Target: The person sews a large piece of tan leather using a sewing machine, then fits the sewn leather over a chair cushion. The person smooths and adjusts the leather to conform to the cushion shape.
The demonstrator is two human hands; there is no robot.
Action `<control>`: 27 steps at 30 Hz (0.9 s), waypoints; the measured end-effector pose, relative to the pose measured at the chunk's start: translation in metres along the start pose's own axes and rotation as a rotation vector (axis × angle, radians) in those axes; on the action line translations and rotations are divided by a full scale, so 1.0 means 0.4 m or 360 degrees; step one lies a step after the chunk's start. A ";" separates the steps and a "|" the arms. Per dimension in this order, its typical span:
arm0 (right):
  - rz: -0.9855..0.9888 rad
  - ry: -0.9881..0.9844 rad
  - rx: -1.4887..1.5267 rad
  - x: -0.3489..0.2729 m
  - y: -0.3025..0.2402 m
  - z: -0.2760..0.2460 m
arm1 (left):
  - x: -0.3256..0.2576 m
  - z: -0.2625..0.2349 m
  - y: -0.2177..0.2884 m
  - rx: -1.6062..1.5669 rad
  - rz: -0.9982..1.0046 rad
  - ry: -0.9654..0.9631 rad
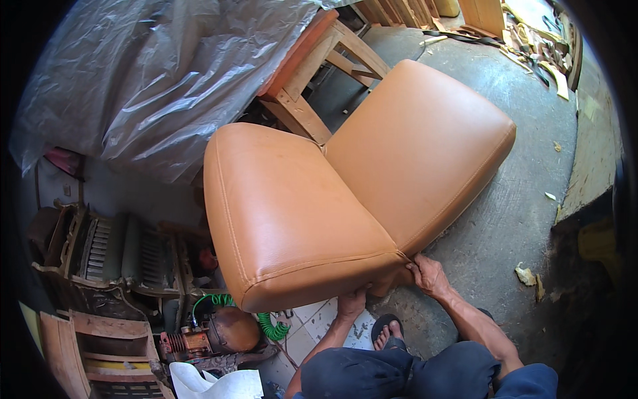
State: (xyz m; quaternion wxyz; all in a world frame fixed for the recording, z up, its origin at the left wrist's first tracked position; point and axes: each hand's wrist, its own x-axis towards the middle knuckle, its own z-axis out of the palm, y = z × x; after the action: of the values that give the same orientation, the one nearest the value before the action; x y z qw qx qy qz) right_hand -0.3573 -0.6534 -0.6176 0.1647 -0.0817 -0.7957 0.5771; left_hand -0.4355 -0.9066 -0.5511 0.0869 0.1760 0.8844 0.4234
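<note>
Tan leather seat (319, 199), left hand (351, 302) and right hand (428, 274) gripping its edge

A tan leatherette chair (345, 179), its padded seat and back joined at a crease, lies tipped on the concrete floor. Stitched piping runs along its smooth, rounded edges.

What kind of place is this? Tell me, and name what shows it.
Probably a furniture or upholstery workshop. An orange leather-covered chair lies on the concrete floor, bare wooden frames stand behind it, and wood offcuts litter the far corner.
</note>
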 end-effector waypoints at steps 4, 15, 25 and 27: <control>-0.0027 -0.0031 -0.0032 -0.011 0.018 0.007 | -0.037 -0.058 0.089 0.0122 -0.0046 -0.0270; 0.0023 -0.0081 -0.0148 -0.008 0.045 0.015 | 0.003 -0.341 0.575 -0.1999 -0.0266 0.0554; 0.0123 -0.0153 -0.0144 0.001 0.038 0.001 | 0.021 -0.373 0.603 -0.2019 -0.0536 0.0395; 0.0177 -0.0169 -0.0114 0.001 0.037 0.002 | 0.018 -0.381 0.596 -0.2030 -0.0576 0.0335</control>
State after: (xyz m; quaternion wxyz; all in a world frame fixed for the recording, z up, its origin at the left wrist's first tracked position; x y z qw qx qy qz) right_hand -0.3587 -0.6493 -0.6319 0.0870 -0.1008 -0.8177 0.5600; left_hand -0.4316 -0.8752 -0.2697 0.1568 -0.1032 0.4804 0.8567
